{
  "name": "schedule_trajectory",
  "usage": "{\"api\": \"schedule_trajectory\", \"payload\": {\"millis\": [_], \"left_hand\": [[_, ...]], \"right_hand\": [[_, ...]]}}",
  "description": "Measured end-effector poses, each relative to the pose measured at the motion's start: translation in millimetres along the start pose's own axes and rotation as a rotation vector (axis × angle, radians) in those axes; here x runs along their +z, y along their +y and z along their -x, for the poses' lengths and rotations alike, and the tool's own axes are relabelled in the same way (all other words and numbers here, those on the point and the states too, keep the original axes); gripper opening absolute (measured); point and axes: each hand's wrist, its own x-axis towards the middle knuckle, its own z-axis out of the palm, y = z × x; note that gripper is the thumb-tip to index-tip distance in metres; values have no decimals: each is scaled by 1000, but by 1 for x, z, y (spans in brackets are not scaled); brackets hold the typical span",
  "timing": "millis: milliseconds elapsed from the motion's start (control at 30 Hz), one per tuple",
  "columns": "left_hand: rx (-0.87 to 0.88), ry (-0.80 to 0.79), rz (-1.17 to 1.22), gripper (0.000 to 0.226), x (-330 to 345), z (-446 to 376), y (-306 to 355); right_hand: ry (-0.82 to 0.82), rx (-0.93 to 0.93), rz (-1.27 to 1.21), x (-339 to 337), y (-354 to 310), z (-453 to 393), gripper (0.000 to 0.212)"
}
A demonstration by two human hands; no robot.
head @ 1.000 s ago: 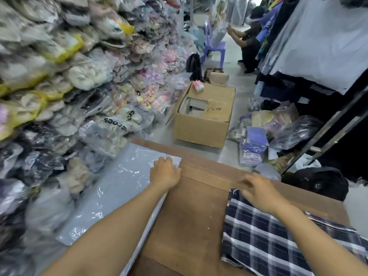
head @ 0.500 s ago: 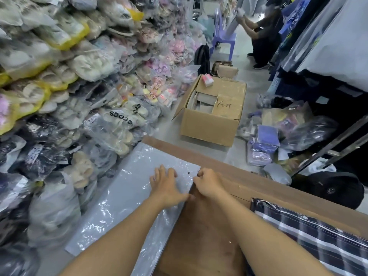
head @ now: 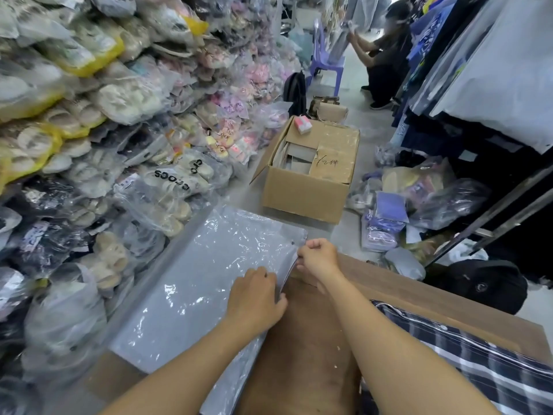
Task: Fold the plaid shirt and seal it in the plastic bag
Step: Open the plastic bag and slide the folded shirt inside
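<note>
A stack of clear plastic bags lies flat on the left part of the brown wooden table. My left hand presses down on the stack near its right edge. My right hand pinches the right edge of the top bag near its far corner and lifts it slightly. The plaid shirt, dark blue with white stripes, lies on the table at the right, apart from both hands; my right forearm crosses its near edge.
Bagged slippers are piled high along the left. An open cardboard box stands on the floor beyond the table. Loose bags and a black backpack lie at the right under a clothes rack. A person crouches far back.
My right hand left the plaid shirt, crossed to the plastic bags and now pinches the top bag's edge. My left hand slid nearer along the stack. The camera view turned left.
</note>
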Motion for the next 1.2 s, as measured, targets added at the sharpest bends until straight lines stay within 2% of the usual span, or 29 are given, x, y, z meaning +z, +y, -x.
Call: {"api": "schedule_trajectory", "payload": {"millis": [133, 233, 333, 400, 600, 733, 833, 900, 1000, 1100, 1200], "left_hand": [[-101, -17, 121, 26, -4, 4, 16], [-202, 10, 340, 18, -11, -4, 15], [-253, 32, 659, 21, -17, -18, 14], [-215, 37, 767, 21, -20, -23, 19], [-152, -89, 906, 22, -15, -18, 30], [-167, -92, 906, 16, -17, -15, 41], [-269, -13, 879, 10, -27, -14, 50], [-321, 83, 793, 13, -40, -15, 53], [-307, 243, 571, 17, -69, -15, 52], [-247, 435, 397, 18, -100, -13, 53], [-202, 608, 346, 18, -124, -13, 53]], "right_hand": [[67, -53, -70, -18, -11, 0, 15], [-49, 35, -196, -32, -9, 12, 4], [-273, 154, -105, -43, 2, 37, 21], [-394, 167, -14, -45, 14, 51, 33], [-391, 81, -153, -48, 29, 59, 46], [-391, 56, -163, -57, 31, 57, 38], [-347, 36, -158, -60, 30, 56, 23], [-262, -15, -42, -63, 29, 56, 21], [-137, -81, 202, -71, 33, 49, 21], [-103, -18, 288, -82, 40, 40, 24], [-83, 70, 320, -96, 46, 35, 28]]}}
